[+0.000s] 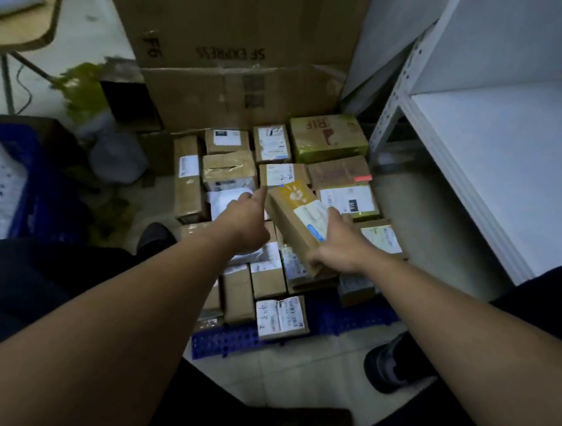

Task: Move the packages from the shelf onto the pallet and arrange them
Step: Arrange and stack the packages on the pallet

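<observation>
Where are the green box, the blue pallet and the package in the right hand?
green box (pixel 329 138): head view, its top face.
blue pallet (pixel 222 343): head view, its bare front edge.
package (pixel 294 206) in the right hand (pixel 339 250): head view, its yellow label.

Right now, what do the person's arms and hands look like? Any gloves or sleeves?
No gloves, no sleeves in view: the left hand and right hand are bare, and the left forearm and right forearm are bare to the picture's edge. No watch, bracelet or ring shows, though the picture is dim.
</observation>
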